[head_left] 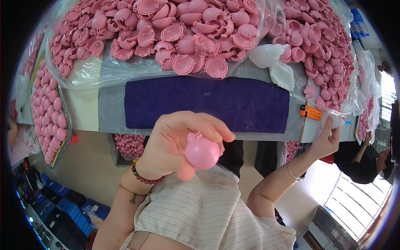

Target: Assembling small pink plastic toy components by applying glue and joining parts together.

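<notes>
In front of my chest, my left hand (183, 141) is closed round a smooth pink ball-shaped plastic shell (202, 153) with a small tab on top. Its two halves appear to be together. My right hand (327, 141) reaches out to the right edge of the table. Its fingers are bent together, with the tips at a small white piece (338, 121), whose kind is too unclear to name. Beside that hand lies an orange box cutter (312, 112). A dark purple cloth mat (200, 102) is spread on the table beyond my left hand.
Large piles of pink half shells (175, 31) lie on clear plastic sheeting at the back. A crumpled white cloth (273, 62) sits between piles. At left stands a tray of pink balls (49, 112). Bins of pink pieces (129, 143) show under the table. Another person (362, 162) is at far right.
</notes>
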Tool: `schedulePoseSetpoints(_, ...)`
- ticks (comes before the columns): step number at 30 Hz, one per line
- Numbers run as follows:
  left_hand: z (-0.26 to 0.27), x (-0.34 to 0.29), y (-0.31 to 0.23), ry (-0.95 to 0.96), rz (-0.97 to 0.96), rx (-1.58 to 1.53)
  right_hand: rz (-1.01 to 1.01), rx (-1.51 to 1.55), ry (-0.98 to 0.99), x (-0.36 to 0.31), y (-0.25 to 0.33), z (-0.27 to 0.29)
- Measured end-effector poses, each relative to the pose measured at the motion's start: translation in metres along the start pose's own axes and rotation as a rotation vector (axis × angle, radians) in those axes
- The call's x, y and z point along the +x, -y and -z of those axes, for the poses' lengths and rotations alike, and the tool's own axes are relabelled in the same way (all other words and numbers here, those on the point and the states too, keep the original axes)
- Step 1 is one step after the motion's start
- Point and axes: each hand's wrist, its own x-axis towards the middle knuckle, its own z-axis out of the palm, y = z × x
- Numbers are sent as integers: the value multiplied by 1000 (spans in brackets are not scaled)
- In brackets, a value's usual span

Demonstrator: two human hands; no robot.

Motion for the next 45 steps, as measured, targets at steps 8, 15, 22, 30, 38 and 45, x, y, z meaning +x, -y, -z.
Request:
schedulePoseSetpoints(8,6,-1,0,111,79,-298,112,793,46,-60,72,-22)
schedulePoseSetpoints(15,19,-14,-29,201,-312,378,218,800,439,-91,96,-47)
schedulePoseSetpoints(22,78,-62,-126,-897,-791,1824,202,839,535,-87,85,-42)
schedulePoseSetpoints(30,113,-90,-148,-1198,-469,1908,227,845,542,-88,88,-43)
schedulePoseSetpoints(38,141,-83,-171,-1204,-291,1997,228,870,549,-88,85,-41)
schedulePoseSetpoints(45,69,-26,-129,-594,-705,2128,240,849,552,-89,90,-41)
